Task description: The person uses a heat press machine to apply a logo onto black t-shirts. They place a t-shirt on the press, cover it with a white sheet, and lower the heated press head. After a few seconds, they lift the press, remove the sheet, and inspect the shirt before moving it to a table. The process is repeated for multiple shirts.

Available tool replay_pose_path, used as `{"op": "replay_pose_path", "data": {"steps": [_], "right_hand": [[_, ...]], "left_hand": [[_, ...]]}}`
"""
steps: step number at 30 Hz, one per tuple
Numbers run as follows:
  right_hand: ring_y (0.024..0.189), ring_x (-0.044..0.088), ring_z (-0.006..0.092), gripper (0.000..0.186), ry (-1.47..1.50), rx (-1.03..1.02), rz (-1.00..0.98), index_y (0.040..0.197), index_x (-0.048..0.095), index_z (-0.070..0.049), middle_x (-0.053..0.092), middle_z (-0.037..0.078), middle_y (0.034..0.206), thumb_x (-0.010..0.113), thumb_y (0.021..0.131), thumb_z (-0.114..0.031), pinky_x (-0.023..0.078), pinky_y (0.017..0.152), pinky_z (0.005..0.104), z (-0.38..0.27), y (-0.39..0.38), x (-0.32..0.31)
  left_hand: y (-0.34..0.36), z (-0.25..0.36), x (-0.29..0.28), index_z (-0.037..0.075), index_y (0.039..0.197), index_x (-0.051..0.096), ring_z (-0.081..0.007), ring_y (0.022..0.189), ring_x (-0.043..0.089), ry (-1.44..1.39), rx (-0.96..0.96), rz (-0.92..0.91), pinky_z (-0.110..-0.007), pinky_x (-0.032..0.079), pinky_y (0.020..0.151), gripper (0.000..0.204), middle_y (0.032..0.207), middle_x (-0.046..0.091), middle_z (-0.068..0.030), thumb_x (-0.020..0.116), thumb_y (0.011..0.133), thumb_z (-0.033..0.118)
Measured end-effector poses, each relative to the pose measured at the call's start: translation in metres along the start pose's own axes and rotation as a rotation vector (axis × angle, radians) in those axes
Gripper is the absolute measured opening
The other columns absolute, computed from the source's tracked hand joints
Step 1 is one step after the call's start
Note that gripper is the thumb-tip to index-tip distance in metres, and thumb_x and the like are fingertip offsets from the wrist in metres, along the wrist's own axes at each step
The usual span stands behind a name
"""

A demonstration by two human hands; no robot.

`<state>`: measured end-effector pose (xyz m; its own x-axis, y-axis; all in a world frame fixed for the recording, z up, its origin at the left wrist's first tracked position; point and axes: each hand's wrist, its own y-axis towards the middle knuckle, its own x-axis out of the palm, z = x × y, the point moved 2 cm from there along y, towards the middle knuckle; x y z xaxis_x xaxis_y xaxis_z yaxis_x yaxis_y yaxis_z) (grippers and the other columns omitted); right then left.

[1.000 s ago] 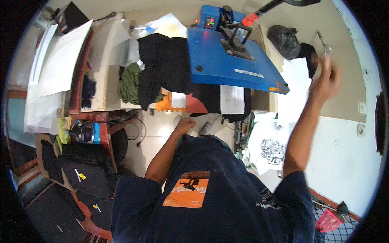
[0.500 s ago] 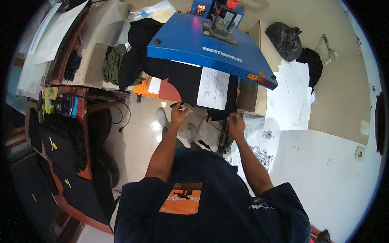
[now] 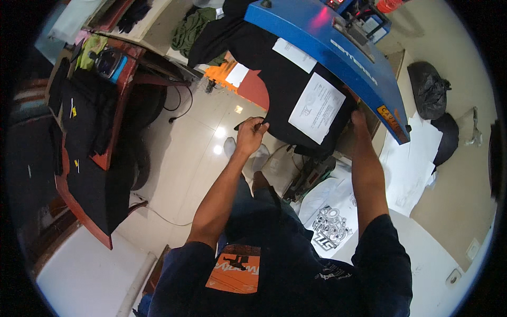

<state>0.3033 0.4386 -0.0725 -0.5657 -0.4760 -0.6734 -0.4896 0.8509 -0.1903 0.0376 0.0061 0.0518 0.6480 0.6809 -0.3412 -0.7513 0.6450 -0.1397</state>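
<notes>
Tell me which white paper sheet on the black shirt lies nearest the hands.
The larger sheet, lower on the black shirt between left hand and right hand; the smaller sheet lies farther up.

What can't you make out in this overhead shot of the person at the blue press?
- Right hand, head view: fingers hidden under the blue press plate.
- White sheet on the black garment: print too small.
- Left hand: pinches the garment's edge; fingertips hidden.

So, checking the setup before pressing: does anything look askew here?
Yes: the white transfer sheet lies tilted on the black garment, whose edge the left hand grips, under the blue press plate.
</notes>
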Motion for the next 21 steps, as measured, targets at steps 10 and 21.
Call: {"op": "replay_pose_path", "data": {"steps": [10,21], "right_hand": [[0.114,0.056,0.0339,0.044,0.003,0.074,0.221,0.118,0.057,0.008,0.060,0.022,0.122,0.056,0.095,-0.030,0.042,0.098,0.0409,-0.193,-0.184,-0.067],[0.104,0.062,0.0236,0.042,0.874,0.187,-0.051,0.127,0.051,0.006,0.062,0.016,0.116,0.048,0.101,-0.027,0.049,0.094,0.0355,-0.310,-0.288,-0.110]], "left_hand": [[0.064,0.157,-0.067,0.006,0.088,0.069,-0.0377,0.081,0.065,0.284,0.218,0.036,-0.046,0.049,0.071,0.017,0.080,0.067,-0.0180,0.063,0.086,0.022],[-0.002,-0.068,0.039,-0.007,0.139,0.038,-0.0354,0.128,0.043,-0.550,-0.881,0.341,-0.043,0.030,0.110,0.081,0.138,0.046,-0.0248,0.052,0.090,0.056]]}}
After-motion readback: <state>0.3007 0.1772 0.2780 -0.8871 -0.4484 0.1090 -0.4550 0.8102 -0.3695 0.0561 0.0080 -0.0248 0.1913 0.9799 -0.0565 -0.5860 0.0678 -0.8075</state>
